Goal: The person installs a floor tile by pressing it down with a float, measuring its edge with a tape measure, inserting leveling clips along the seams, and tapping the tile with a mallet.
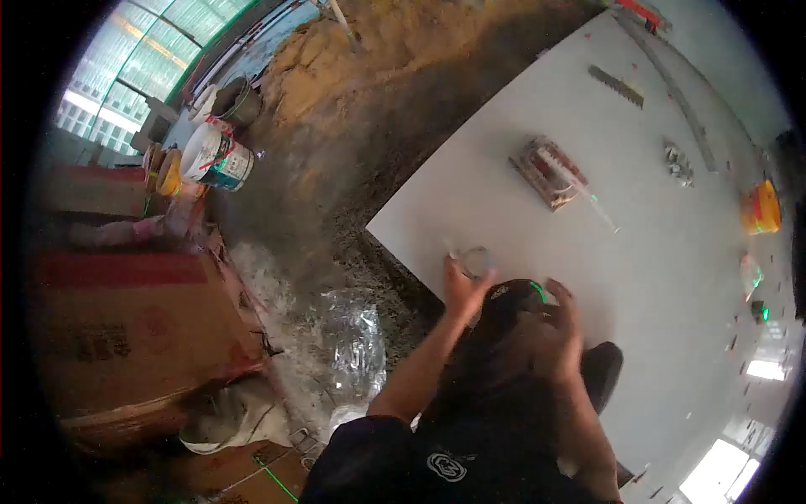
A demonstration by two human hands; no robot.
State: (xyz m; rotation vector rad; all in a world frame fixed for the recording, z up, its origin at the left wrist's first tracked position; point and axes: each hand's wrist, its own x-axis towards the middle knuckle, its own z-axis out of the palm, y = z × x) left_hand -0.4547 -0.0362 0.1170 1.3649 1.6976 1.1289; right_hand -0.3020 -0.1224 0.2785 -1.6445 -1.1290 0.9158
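Ring (476, 262) sat pinched in the left fingers (455, 279), handling apparently midway; right fingers (562, 297) curled (grip unclear); tool (550, 175) lay beyond, untouched.

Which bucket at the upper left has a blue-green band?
The white bucket; the dark bucket and the yellow container beside it show no such band.

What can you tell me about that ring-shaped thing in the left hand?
The ring-shaped thing is a pale, thin-rimmed loop with an open or see-through middle. It looks partly clear, perhaps plastic, though blur hides its exact material and any markings. The left hand holds it between thumb and fingers, its round face toward the camera, seen against the pale floor.
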